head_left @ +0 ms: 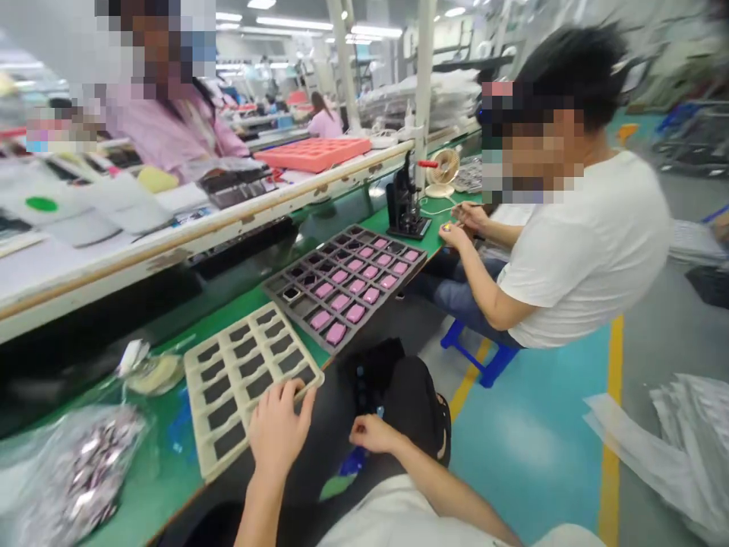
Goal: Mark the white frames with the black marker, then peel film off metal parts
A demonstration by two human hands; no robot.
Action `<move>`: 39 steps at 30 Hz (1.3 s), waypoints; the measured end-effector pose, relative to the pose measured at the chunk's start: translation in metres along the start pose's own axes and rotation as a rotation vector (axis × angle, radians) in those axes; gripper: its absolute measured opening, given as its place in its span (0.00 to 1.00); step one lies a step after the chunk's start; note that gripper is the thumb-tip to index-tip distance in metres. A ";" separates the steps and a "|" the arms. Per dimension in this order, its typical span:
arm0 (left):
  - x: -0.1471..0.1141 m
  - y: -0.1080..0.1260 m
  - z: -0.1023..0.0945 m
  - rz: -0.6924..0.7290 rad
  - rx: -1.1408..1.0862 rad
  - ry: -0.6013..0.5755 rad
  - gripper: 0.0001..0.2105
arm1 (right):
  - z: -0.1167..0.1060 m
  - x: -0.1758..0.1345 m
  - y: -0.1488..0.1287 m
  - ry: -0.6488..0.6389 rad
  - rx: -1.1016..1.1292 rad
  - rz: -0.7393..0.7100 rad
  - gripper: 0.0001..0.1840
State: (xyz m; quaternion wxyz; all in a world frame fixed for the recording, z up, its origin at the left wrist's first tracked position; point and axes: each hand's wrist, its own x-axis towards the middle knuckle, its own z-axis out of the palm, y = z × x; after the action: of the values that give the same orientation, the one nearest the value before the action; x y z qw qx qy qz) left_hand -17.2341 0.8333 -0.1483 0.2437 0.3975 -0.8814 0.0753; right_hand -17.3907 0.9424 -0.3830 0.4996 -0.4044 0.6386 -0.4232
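While the left hand (278, 429) lies with bent fingers over the near edge of one cream tray (235, 380), the right hand (373, 433) is closed over the lap.
Whether the left grips the tray, or the right pinches anything, I cannot tell; the moulded cream tray, three columns of dark slots, sits on the green surface (142, 486). Right of it, one grey tray (301, 305) holds about sixteen rounded, glossy pink pieces (336, 333); left of it lies one clear, crinkled plastic bag (57, 433) of shiny bits.
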 end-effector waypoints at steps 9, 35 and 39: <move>0.022 0.003 -0.004 -0.093 -0.040 -0.134 0.13 | -0.048 -0.024 -0.062 0.142 0.208 -0.242 0.28; 0.005 -0.020 -0.025 0.016 -0.329 0.178 0.19 | -0.016 0.068 -0.263 0.424 -0.599 -1.200 0.10; -0.041 -0.057 -0.064 -0.228 -0.309 0.476 0.16 | -0.024 0.060 -0.272 0.331 -0.894 -1.270 0.11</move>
State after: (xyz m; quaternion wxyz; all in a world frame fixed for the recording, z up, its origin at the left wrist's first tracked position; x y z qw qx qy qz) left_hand -17.1451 0.8433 -0.1167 0.5078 0.4232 -0.7504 0.0036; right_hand -17.3996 0.8038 -0.1406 -0.1483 -0.7854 0.4611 -0.3855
